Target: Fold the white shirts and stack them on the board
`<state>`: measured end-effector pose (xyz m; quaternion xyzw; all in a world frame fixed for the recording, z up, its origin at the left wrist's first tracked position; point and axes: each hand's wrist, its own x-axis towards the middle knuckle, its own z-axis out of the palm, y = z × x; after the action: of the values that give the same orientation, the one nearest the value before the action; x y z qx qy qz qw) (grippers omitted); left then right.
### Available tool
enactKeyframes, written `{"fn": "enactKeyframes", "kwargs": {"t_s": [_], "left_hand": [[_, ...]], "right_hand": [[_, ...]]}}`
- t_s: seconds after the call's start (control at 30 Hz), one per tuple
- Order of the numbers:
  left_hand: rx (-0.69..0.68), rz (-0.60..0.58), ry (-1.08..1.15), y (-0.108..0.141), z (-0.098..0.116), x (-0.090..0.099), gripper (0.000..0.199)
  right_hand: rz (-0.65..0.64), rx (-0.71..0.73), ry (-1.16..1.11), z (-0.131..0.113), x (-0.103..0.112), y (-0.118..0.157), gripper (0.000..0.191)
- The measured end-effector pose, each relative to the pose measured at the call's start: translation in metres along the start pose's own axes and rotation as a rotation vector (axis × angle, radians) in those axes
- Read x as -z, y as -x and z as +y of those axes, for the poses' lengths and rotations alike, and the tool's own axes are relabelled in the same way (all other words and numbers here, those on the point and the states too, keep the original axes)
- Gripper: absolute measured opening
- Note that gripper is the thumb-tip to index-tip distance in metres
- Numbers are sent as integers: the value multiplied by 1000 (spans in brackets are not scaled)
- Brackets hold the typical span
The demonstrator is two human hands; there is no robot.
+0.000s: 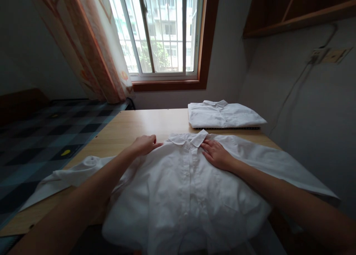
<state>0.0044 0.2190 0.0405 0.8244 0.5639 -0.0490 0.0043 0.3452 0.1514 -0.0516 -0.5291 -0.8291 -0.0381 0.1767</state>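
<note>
A white long-sleeved shirt (172, 184) lies spread face up on the wooden table (144, 118), its collar pointing away from me and its lower part hanging over the near edge. At the shirt's left shoulder side, my left hand (146, 144) has its fingers curled together at the fabric edge; whether cloth is pinched in them is hard to make out. My right hand (217, 154) lies flat on the shirt just right of the collar, fingers spread. One sleeve stretches out to each side, partly under my forearms.
Folded white shirts (222, 115) sit at the table's back right. A bed with a checked cover (69, 131) adjoins the left side. Behind are a window (164, 36) and a curtain (91, 43); a cord (289, 93) hangs from the right wall's socket.
</note>
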Motion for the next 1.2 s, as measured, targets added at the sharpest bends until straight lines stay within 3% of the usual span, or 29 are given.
{"fn": "enactKeyframes", "kwargs": {"t_s": [0.13, 0.23, 0.33, 0.4, 0.5, 0.6, 0.67, 0.73, 0.83, 0.93, 1.07, 1.2], "left_hand": [[-133, 122, 18, 10, -2, 1, 43], [-90, 220, 93, 13, -11, 10, 44], [-40, 310, 6, 12, -24, 16, 45], [-46, 314, -105, 10, -32, 13, 46], [-113, 229, -216, 5, -35, 2, 38], [-152, 342, -245, 0, -22, -1, 20], [-172, 480, -196, -4, -6, 4, 23], [-234, 539, -95, -9, 14, 12, 30], [-392, 497, 34, -18, 41, 15, 31], [-516, 383, 65, -28, 55, 0, 26], [-544, 350, 48, -35, 51, -23, 24], [-505, 366, -42, -39, 38, -22, 32]], "right_hand": [[7, 22, -17, -1, -1, 0, 43], [9, 39, -30, -6, -1, 1, 43], [5, 75, -55, -13, 0, -1, 42], [0, 90, -69, -19, 1, -4, 42], [-4, 86, -76, -26, 2, -10, 42], [-6, 79, -76, -29, 2, -15, 42], [-9, 73, -75, -29, 2, -15, 42], [-15, 66, -76, -28, 2, -15, 42], [-38, 78, -93, -26, 5, -14, 43], [-66, 122, -122, -22, 9, -12, 44], [-69, 162, -148, -18, 12, -10, 43], [-55, 182, -165, -16, 12, -11, 42]]}}
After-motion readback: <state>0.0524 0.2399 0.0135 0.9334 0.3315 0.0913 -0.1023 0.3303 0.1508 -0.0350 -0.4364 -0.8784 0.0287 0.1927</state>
